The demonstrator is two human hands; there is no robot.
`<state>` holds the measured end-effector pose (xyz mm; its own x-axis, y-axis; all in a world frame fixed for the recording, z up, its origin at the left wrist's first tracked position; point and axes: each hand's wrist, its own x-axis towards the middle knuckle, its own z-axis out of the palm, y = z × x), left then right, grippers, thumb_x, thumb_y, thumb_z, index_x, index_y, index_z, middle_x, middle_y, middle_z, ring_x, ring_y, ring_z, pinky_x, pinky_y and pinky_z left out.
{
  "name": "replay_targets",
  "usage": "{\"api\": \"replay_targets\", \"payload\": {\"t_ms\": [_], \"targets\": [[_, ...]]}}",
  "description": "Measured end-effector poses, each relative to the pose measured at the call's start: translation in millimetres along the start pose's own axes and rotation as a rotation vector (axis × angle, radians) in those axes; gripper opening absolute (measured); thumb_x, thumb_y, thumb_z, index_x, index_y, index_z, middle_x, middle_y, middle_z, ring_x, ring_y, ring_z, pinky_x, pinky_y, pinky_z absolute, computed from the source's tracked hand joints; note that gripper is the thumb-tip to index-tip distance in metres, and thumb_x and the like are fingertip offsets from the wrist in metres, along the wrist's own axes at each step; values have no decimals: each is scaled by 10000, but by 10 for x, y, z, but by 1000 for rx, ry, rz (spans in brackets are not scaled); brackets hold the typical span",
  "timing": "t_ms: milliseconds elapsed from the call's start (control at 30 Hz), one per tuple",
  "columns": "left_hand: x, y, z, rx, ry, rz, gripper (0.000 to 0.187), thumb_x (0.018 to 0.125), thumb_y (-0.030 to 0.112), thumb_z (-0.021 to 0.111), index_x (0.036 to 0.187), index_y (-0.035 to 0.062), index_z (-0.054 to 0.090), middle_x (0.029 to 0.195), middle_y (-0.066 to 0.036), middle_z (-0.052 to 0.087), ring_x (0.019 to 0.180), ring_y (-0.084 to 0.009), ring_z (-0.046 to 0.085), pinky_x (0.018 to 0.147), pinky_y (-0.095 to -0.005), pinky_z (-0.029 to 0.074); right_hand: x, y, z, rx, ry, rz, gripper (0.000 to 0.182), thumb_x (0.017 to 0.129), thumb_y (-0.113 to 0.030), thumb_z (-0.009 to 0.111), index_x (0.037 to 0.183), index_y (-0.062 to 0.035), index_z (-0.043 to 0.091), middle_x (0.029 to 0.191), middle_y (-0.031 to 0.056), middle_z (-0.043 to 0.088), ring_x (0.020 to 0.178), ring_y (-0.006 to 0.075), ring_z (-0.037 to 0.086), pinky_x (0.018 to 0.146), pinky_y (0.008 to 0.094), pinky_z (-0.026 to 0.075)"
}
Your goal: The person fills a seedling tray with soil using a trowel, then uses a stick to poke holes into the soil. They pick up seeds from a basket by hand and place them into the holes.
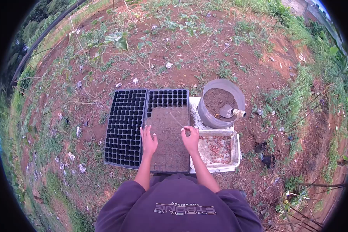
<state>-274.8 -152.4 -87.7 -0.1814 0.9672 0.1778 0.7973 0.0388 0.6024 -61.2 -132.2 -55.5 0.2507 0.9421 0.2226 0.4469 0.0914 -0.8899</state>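
Hands: left hand flat on soil-filled tray, right hand pinching stick.

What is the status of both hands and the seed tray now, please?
Left hand open, flat on soil-filled seed tray. Right hand pinching thin stick over tray. Nothing blocking; empty tray left, seed container right.

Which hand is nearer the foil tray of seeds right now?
Right. The right hand is at the soil-filled tray's right edge, just beside the foil tray; the left hand is at that tray's left edge, farther away.
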Motion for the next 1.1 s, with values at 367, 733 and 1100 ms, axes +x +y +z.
{"api": "replay_targets", "payload": {"t_ms": [367,733,1100], "targets": [[543,-684,-74,72,-81,3,514,906,175,508,1377,15,378,1473,-211,315,1412,-420,174,1160,-477,180,138,-226,652,9,38,161,165,824,-194,708,917,-60,681,845,77,668,848,211,594,783,331,467],[740,-639,-28,95,-305,60,555,923,221,481,1424,35,329,1530,-150,258,1447,-332,139,1179,-484,100,245,-158,904,-112,28,156,150,807,-181,694,902,-69,665,816,56,658,886,246,570,824,366,454],[880,-665,33,168,-363,163,600,922,227,471,1458,34,282,1543,-145,238,1453,-301,145,1178,-491,84,419,-294,1011,-443,-85,-191,131,785,-187,680,850,-74,671,828,67,664,861,264,581,764,388,459]]}}
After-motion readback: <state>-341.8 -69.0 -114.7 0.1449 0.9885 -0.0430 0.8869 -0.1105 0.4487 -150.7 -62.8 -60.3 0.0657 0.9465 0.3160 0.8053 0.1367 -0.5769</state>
